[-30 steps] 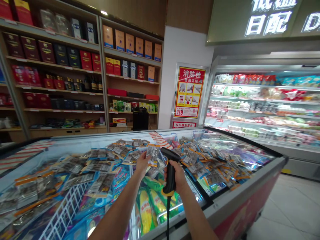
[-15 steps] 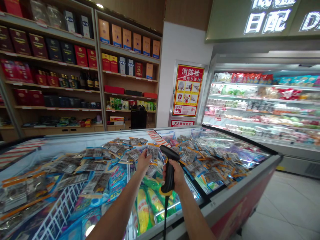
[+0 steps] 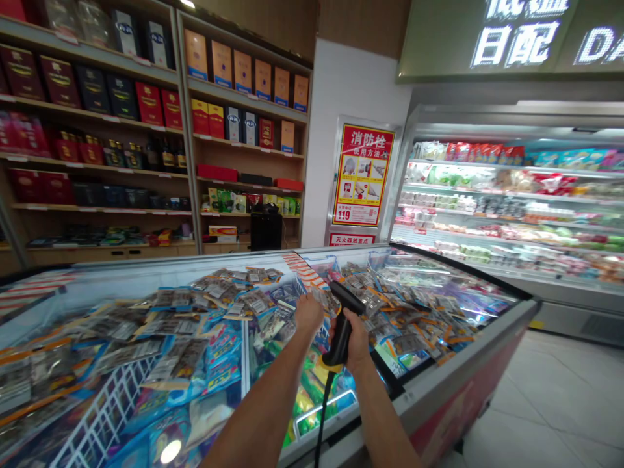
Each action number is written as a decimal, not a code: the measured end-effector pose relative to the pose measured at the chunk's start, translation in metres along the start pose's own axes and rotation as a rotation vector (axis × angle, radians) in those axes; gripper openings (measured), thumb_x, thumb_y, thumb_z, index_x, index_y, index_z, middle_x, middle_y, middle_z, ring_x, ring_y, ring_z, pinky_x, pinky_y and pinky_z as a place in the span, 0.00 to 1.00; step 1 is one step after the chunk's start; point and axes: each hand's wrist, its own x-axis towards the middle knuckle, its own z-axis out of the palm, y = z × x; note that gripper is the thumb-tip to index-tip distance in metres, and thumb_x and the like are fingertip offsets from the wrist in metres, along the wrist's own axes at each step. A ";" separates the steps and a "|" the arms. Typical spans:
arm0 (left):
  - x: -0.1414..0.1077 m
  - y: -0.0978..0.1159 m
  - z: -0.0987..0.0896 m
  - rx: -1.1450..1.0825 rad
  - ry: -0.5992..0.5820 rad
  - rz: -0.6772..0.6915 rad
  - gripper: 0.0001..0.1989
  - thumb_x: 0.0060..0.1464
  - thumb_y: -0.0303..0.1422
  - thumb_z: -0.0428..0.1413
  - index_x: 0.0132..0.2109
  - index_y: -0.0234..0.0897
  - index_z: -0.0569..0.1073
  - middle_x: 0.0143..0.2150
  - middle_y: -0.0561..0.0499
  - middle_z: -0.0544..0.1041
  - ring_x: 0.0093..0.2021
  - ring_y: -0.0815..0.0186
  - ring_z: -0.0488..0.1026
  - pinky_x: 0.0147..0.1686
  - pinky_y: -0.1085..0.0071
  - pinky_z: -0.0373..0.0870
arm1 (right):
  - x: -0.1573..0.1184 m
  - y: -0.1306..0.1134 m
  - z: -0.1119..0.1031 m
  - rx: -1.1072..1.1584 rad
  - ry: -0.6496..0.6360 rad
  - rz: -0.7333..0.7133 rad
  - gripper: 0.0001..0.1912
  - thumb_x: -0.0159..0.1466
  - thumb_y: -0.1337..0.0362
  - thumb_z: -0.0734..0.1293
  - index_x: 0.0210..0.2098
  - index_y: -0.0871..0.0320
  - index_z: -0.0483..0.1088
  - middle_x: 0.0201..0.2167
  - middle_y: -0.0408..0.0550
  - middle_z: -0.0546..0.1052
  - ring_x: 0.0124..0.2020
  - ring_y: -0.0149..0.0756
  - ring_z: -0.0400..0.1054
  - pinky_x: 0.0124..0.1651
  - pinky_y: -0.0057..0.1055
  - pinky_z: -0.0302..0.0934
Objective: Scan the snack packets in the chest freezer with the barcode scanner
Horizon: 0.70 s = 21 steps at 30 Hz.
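A black handheld scanner [image 3: 344,325] with a yellow base and a trailing cable is gripped in my right hand [image 3: 357,341], its head tilted up to the left. Just left of the scanner, my left hand [image 3: 309,313] is over the freezer, back of the hand toward me. Its fingers are curled and partly hidden, and I cannot make out what they hold. Many small snack packets [image 3: 180,354] with orange and blue edges lie on the glass to the left. More packets [image 3: 414,318] lie to the right of the scanner.
The chest freezer [image 3: 419,390] spans the front, with a white wire basket [image 3: 107,409] inside. Behind stand wooden shelves [image 3: 246,149] of boxes and bottles, a red fire notice [image 3: 363,175], and a lit chiller [image 3: 507,214] at the right. Floor tiles [image 3: 526,403] show at lower right.
My left hand has moved right, closer to the scanner, and the packet it held upright is no longer visible in it. The scanner and right hand have shifted slightly right.
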 end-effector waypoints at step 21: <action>0.005 -0.097 -0.079 -0.022 0.287 -0.050 0.28 0.44 0.25 0.49 0.55 0.35 0.59 0.48 0.42 0.71 0.47 0.60 0.68 0.49 0.62 0.58 | -0.011 0.021 0.045 -0.085 -0.213 0.137 0.14 0.48 0.55 0.64 0.27 0.60 0.65 0.13 0.39 0.68 0.10 0.27 0.58 0.12 0.23 0.54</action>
